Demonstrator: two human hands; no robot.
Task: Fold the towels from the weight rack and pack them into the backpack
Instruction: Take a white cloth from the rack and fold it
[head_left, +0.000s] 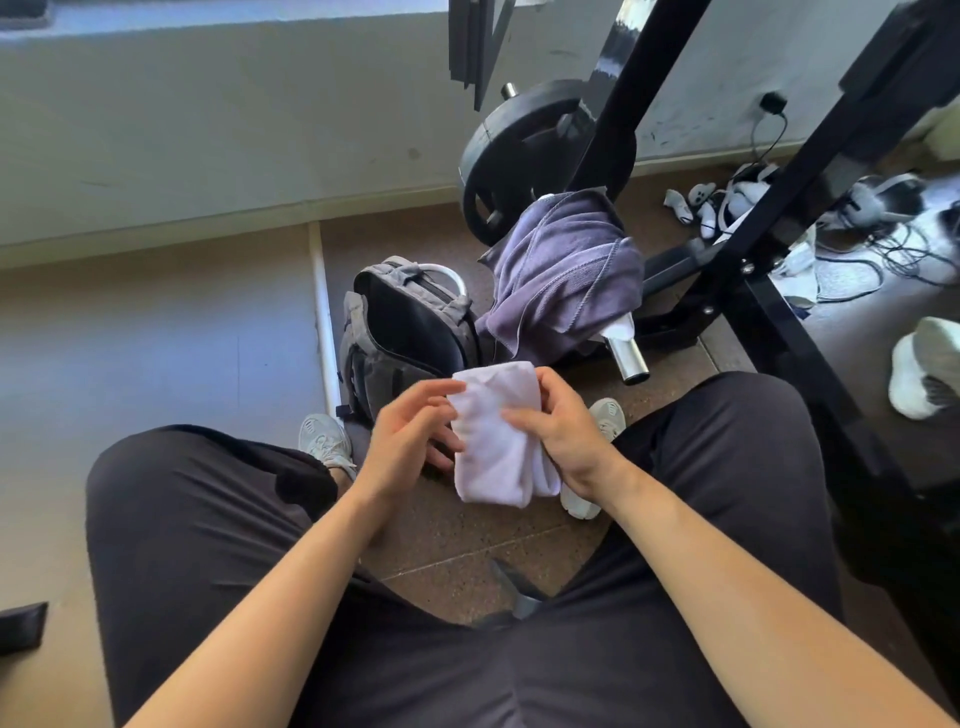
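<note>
White towel (491, 441) pinched in right hand (561, 431) grip, left hand (410, 436) spread against it

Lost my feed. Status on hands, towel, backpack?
Right hand grips folded white towel; left hand touches its edge. Backpack open, on floor ahead. Purple towel draped on rack. Path clear.
</note>
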